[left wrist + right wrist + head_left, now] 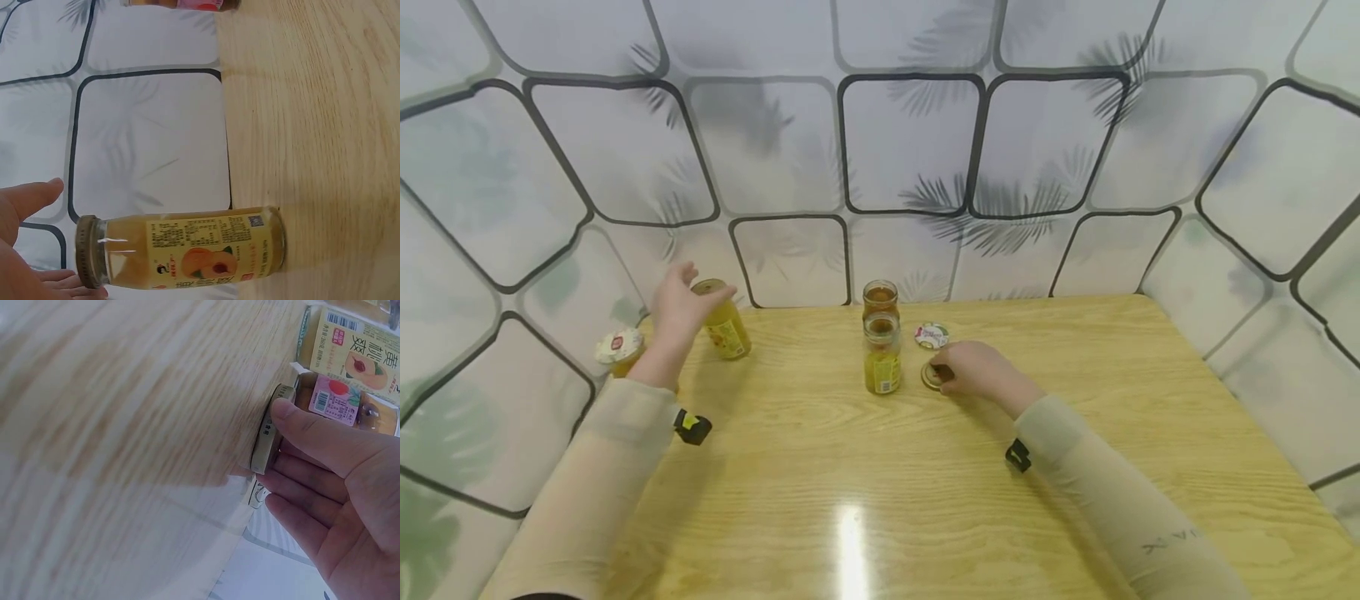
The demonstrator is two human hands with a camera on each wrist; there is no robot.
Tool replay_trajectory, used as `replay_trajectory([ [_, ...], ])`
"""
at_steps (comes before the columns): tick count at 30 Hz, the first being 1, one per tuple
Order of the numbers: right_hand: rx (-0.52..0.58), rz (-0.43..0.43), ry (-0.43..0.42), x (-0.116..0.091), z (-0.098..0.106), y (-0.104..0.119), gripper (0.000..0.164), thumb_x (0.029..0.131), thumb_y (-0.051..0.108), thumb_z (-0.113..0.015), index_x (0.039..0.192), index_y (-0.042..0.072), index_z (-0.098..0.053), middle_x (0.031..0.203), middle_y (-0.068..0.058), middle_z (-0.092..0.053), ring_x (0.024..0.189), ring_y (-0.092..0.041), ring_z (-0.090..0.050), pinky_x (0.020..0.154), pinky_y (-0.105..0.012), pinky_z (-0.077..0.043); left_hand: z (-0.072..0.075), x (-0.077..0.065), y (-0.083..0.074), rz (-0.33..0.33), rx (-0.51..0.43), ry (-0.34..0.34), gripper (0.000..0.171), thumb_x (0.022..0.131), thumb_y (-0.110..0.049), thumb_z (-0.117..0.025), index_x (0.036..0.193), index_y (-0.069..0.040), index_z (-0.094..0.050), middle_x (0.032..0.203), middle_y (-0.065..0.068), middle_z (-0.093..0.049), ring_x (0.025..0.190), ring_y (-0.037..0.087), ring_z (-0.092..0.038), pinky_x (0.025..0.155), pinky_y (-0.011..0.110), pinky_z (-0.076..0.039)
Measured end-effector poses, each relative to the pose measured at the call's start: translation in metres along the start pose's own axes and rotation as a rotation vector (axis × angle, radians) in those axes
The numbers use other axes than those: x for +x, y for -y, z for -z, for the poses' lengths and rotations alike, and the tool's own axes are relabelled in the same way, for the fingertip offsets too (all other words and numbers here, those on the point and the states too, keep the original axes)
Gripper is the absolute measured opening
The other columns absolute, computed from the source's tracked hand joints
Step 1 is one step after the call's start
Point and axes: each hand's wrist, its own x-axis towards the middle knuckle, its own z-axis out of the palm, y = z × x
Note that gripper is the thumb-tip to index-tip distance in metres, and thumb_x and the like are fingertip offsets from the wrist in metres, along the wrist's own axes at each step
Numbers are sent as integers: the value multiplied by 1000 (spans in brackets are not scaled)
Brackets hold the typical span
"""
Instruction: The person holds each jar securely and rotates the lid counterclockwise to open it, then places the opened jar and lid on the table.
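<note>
A tall yellow peach jar (727, 331) with a gold lid (91, 251) stands at the back left. My left hand (679, 307) is around the top of that jar, thumb and fingers spread apart on either side of the lid. Right of the middle, my right hand (981, 372) pinches a loose gold jar lid (265, 440) by its edge, low at the tabletop. An uncapped jar with a yellow peach label (882, 367) stands just left of this lid. Behind it is another uncapped jar (880, 296) with amber contents and a pink label (334, 399).
A white printed lid (932, 336) lies on the wooden table (790, 467) behind my right hand. At the far left, partly hidden by my left forearm, is a jar with a white lid (620, 344). A patterned wall covering (910, 142) closes off the back and sides.
</note>
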Motion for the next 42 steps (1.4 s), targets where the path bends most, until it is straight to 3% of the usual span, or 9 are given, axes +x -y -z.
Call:
replay_trajectory([
  [8, -8, -17, 10, -1, -1, -1, 37, 91, 20, -85, 123, 4, -76, 123, -13, -78, 114, -31, -73, 104, -47, -58, -8, 5, 11, 97, -57, 10, 100, 100, -32, -73, 169, -1, -9, 176, 23, -17, 161, 45, -23, 133, 56, -25],
  [13, -18, -15, 7, -1, -2, -1, 36, 91, 21, -86, 121, 6, -76, 119, -12, -78, 111, -29, -74, 102, -46, -59, -13, 7, 21, 107, -57, 17, 100, 100, -34, -73, 168, 1, -10, 175, 26, -19, 161, 46, -24, 132, 57, -25],
  [20, -30, -12, 1, 0, -1, -1, 33, 90, 22, -86, 118, 7, -77, 115, -10, -79, 106, -27, -74, 99, -45, -60, -18, 10, 30, 118, -84, 13, 90, 98, -29, -75, 164, 5, -24, 168, 27, -35, 156, 45, -35, 129, 57, -32],
  [32, -29, -19, 15, -1, -1, 0, 35, 91, 23, -86, 120, 6, -76, 119, -11, -79, 110, -28, -74, 101, -45, -60, -24, 9, 33, 155, -122, -14, 89, 97, -28, -78, 164, 2, -28, 169, 23, -37, 156, 41, -36, 131, 52, -31],
  [38, -38, -22, 13, -2, 0, 0, 37, 91, 23, -86, 122, 6, -76, 120, -11, -78, 111, -29, -74, 102, -45, -59, -27, 9, 38, 167, -138, 15, 89, 98, -30, -77, 165, -1, -26, 170, 22, -34, 157, 41, -36, 131, 53, -31],
  [42, -34, -17, 6, -2, 0, 0, 31, 90, 22, -86, 116, 7, -77, 112, -9, -78, 102, -26, -74, 96, -44, -61, -31, 10, 42, 193, -154, 31, 93, 97, -32, -78, 166, -1, -24, 170, 22, -35, 157, 40, -36, 131, 52, -30],
])
